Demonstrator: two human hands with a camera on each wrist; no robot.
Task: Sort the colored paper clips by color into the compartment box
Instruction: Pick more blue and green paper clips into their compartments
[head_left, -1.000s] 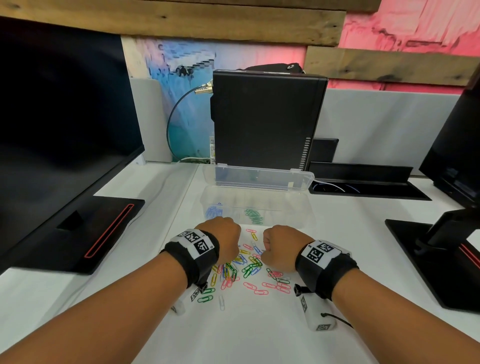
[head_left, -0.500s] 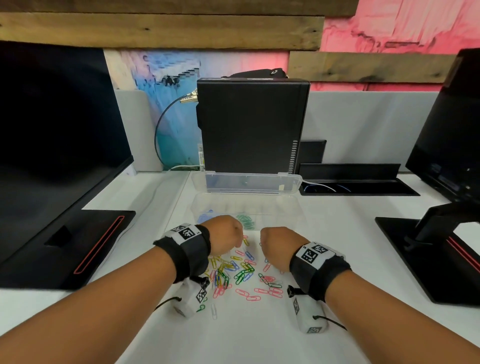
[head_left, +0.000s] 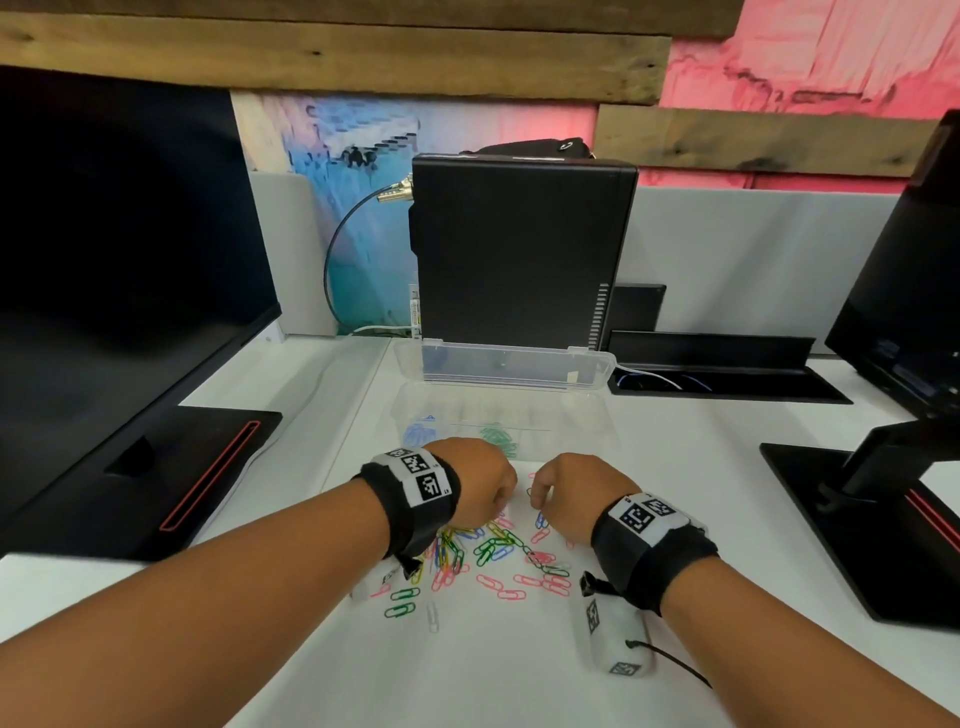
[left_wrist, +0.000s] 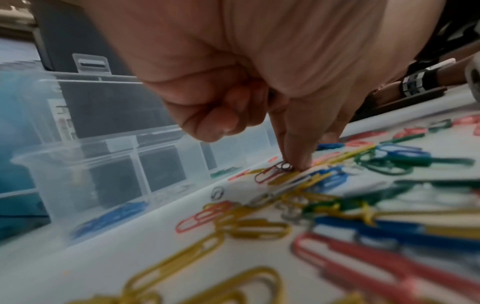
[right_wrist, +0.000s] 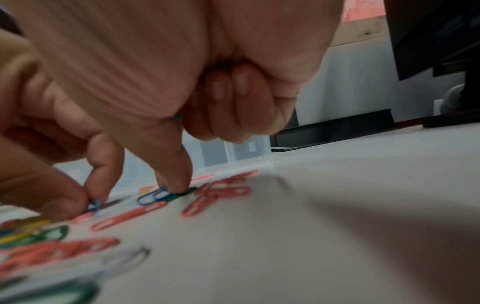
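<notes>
Head view, tabletop: white tabletop (head_left: 519, 675) fills the lower half of the frame.
Head view, paper clips: a loose mixed pile of paper clips (head_left: 483, 556) lies at lower centre, between and below the 2 wrists.
Head view, compartment box: clear compartment box (head_left: 571, 415) sits at centre, just above the pile, lid open. Blue clips lie in a left compartment and green clips (head_left: 496, 435) in the next one.
Head view, hands: left hand (head_left: 480, 480) and right hand (head_left: 569, 493) are both knuckles-up over the upper edge of the pile.
Left wrist view, fingers: fingers (left_wrist: 296, 156) of the left hand point down at centre frame, tips pressing on clips near a red clip (left_wrist: 270, 173). The other fingers are curled into the palm. Whether a clip is actually pinched cannot be told.
Left wrist view, box: blue clips (left_wrist: 111, 216) show through the box wall at lower left.
Right wrist view, fingers: at left of frame, thumb and a finger of the right hand pinch a blue clip (right_wrist: 94, 205) against the tabletop. Another finger presses on a second blue clip (right_wrist: 153, 196) at centre left. The remaining fingers are clenched; a speck of blue shows beside them.
Handling, judgement: clips are light, thin, stiff wire with a smooth coating, likely to slide and to hook into neighbours.
Hold point, judgement: pinch 1 clip by its rounded end, or tip up an edge first.
</notes>
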